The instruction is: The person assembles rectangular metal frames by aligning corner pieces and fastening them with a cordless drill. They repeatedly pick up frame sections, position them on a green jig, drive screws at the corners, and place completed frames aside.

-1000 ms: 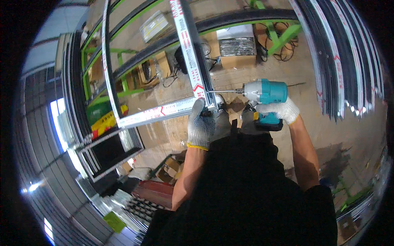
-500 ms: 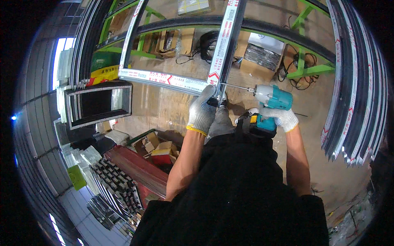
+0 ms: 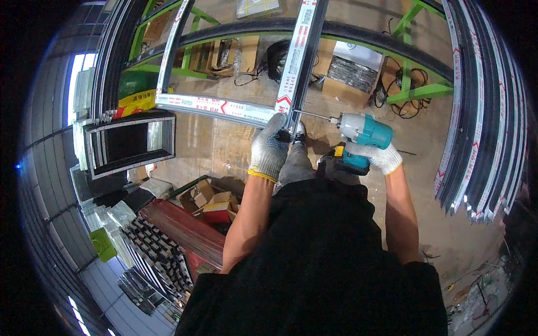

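Observation:
My left hand [image 3: 269, 148], in a knitted glove with a yellow cuff, is closed around the near corner of a metal frame [image 3: 218, 105]. The frame is covered in white film with red print. My gloved right hand [image 3: 381, 157] grips the handle of a teal and grey cordless impact driver [image 3: 367, 131]. Its long thin bit [image 3: 312, 115] points left, and the tip is at the side of the frame's corner. Whether the tip touches a screw there is too small to tell.
Green stands with dark padded rails [image 3: 241, 35] support the frame. Long film-covered profiles [image 3: 476, 129] hang at the right. A smaller dark frame [image 3: 130, 143] stands at the left. Opened cardboard boxes [image 3: 344, 96] and black cables [image 3: 412, 92] lie on the floor beneath.
The whole view has shifted slightly. The driver's handle and battery have tilted a little up and left; the bit stays at the frame corner. My left hand keeps its hold.

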`<control>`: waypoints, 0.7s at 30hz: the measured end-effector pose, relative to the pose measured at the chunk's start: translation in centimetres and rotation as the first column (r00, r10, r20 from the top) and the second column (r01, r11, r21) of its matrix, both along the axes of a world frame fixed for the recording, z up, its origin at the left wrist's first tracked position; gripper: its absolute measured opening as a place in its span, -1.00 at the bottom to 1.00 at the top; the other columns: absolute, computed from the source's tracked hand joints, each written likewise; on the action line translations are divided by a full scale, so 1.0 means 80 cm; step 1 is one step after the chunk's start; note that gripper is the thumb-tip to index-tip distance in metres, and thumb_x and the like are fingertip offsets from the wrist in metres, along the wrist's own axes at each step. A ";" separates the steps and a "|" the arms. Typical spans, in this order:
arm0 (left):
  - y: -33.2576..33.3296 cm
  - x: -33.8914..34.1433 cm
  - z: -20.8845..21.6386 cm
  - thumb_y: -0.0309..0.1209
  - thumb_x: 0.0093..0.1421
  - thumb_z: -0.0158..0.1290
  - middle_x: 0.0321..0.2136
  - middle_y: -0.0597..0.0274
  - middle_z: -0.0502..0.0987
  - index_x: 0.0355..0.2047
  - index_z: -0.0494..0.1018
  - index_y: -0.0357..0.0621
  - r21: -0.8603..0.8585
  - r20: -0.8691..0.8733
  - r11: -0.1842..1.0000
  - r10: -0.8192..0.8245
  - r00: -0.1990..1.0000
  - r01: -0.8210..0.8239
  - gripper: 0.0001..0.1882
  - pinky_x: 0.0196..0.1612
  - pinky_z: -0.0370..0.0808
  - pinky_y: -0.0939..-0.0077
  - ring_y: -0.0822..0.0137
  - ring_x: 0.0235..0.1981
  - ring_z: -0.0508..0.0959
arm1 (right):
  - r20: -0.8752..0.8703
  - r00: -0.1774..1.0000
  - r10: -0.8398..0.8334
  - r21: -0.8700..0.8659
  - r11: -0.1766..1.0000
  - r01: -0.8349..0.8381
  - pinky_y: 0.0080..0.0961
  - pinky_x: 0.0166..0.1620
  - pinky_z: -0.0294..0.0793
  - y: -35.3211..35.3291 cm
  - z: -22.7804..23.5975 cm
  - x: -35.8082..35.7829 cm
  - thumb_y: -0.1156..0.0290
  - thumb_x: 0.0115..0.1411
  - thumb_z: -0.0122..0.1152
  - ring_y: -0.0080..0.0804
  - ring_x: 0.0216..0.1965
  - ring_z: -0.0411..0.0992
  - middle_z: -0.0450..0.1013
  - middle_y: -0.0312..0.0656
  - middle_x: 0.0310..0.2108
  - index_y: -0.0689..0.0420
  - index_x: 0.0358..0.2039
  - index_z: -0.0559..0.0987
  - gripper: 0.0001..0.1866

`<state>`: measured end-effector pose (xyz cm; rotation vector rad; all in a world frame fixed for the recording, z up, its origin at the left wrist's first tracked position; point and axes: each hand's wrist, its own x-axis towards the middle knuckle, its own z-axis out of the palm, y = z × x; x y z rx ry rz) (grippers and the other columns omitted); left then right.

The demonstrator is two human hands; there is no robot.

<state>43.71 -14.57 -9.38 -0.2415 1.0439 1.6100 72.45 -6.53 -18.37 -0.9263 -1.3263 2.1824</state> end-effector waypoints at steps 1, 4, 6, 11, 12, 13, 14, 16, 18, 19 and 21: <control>0.000 0.002 0.002 -0.51 0.31 0.22 -0.22 0.07 0.64 -0.02 0.50 -0.34 0.000 0.012 1.000 0.007 1.000 -0.007 -0.73 -0.13 0.69 0.26 0.17 -0.23 0.67 | -0.008 1.000 0.001 0.096 0.995 0.000 -0.32 0.15 0.58 0.002 -0.003 0.000 0.45 0.12 0.58 -0.44 0.07 0.53 0.58 -0.26 0.10 0.09 0.28 0.49 -0.29; 0.000 0.004 0.010 -0.51 0.31 0.22 -0.22 0.08 0.64 -0.04 0.52 -0.33 -0.010 -0.064 0.999 -0.032 0.997 0.031 -0.75 -0.09 0.68 0.29 0.18 -0.23 0.67 | 0.050 0.998 0.033 0.194 0.980 -0.042 -0.31 0.22 0.54 0.005 -0.011 0.004 0.44 0.14 0.57 -0.44 0.13 0.50 0.54 -0.26 0.18 0.08 0.38 0.40 -0.20; 0.000 0.003 0.010 -0.51 0.28 0.26 -0.23 0.16 0.64 -0.10 0.53 -0.24 -0.020 -0.063 0.999 -0.048 0.997 0.047 -0.79 -0.14 0.67 0.36 0.25 -0.23 0.67 | 0.034 0.999 0.031 0.155 0.987 -0.036 -0.31 0.24 0.53 0.006 -0.021 0.009 0.44 0.16 0.55 -0.44 0.14 0.49 0.52 -0.25 0.20 0.08 0.40 0.38 -0.19; 0.000 -0.005 -0.013 -0.44 0.26 0.29 -0.30 0.24 0.62 -0.13 0.54 -0.16 -0.098 -0.169 0.995 -0.032 0.985 0.016 -0.78 -0.26 0.60 0.45 0.32 -0.32 0.63 | 0.005 1.000 -0.003 0.409 0.913 0.001 -0.29 0.22 0.55 0.013 -0.052 0.029 0.48 0.20 0.49 -0.41 0.14 0.51 0.51 -0.20 0.21 0.07 0.38 0.41 -0.26; -0.002 -0.008 -0.017 -0.41 0.27 0.29 -0.31 0.24 0.61 -0.12 0.54 -0.16 -0.123 -0.204 0.992 -0.051 0.978 0.027 -0.78 -0.28 0.58 0.46 0.33 -0.34 0.61 | 0.014 1.000 -0.021 0.373 0.928 0.014 -0.29 0.21 0.56 0.015 -0.056 0.034 0.49 0.21 0.49 -0.41 0.13 0.52 0.51 -0.18 0.21 0.07 0.37 0.41 -0.27; -0.004 -0.013 -0.020 -0.38 0.28 0.28 -0.33 0.25 0.60 -0.12 0.54 -0.15 -0.147 -0.235 0.988 -0.073 0.969 0.039 -0.77 -0.30 0.56 0.46 0.33 -0.36 0.59 | -0.003 0.999 -0.039 0.330 0.943 0.037 -0.28 0.19 0.58 0.017 -0.057 0.040 0.50 0.21 0.48 -0.40 0.12 0.53 0.52 -0.17 0.20 0.07 0.36 0.42 -0.28; -0.008 -0.018 -0.021 -0.35 0.29 0.27 -0.34 0.25 0.59 -0.11 0.54 -0.14 -0.193 -0.269 0.976 -0.153 0.951 0.102 -0.77 -0.31 0.53 0.46 0.33 -0.38 0.58 | -0.015 0.993 -0.116 0.225 0.967 0.116 -0.26 0.17 0.59 0.014 -0.055 0.047 0.51 0.19 0.48 -0.40 0.10 0.53 0.53 -0.17 0.17 0.08 0.34 0.43 -0.29; -0.022 -0.030 -0.012 -0.28 0.31 0.25 -0.36 0.25 0.57 -0.10 0.55 -0.13 -0.291 -0.308 0.928 -0.323 0.895 0.235 -0.75 -0.33 0.49 0.46 0.32 -0.40 0.55 | -0.198 0.961 -0.195 0.026 0.979 0.204 -0.24 0.12 0.63 0.007 -0.048 0.058 0.53 0.16 0.50 -0.38 0.05 0.55 0.55 -0.18 0.12 0.08 0.31 0.46 -0.30; -0.039 -0.044 0.008 -0.22 0.35 0.18 -0.30 0.20 0.61 -0.02 0.55 -0.13 -0.351 -0.158 0.863 -0.437 0.886 0.363 -0.69 -0.30 0.50 0.41 0.30 -0.36 0.58 | 0.140 0.960 -0.244 0.495 0.857 0.145 -0.23 0.09 0.64 -0.003 -0.032 0.072 0.52 0.13 0.53 -0.36 0.02 0.55 0.57 -0.20 0.07 0.08 0.30 0.45 -0.29; -0.050 -0.048 0.023 -0.28 0.36 0.15 -0.23 0.18 0.63 0.03 0.54 -0.17 -0.344 -0.147 0.833 -0.504 0.851 0.434 -0.68 -0.29 0.50 0.43 0.30 -0.31 0.58 | 0.015 0.938 -0.345 0.176 0.925 0.337 -0.28 0.04 0.64 -0.015 -0.025 0.072 0.55 0.08 0.55 -0.37 -0.03 0.56 0.58 -0.24 0.03 0.09 0.23 0.50 -0.32; -0.061 -0.055 0.050 -0.46 0.31 0.08 -0.20 0.16 0.62 0.05 0.52 -0.24 -0.351 -0.221 0.789 -0.593 0.774 0.505 -0.69 -0.27 0.50 0.47 0.31 -0.28 0.59 | 0.028 0.900 -0.434 0.125 0.895 0.428 -0.32 0.01 0.63 -0.025 -0.009 0.073 0.58 0.07 0.54 -0.40 -0.05 0.56 0.58 -0.25 0.01 0.10 0.18 0.52 -0.36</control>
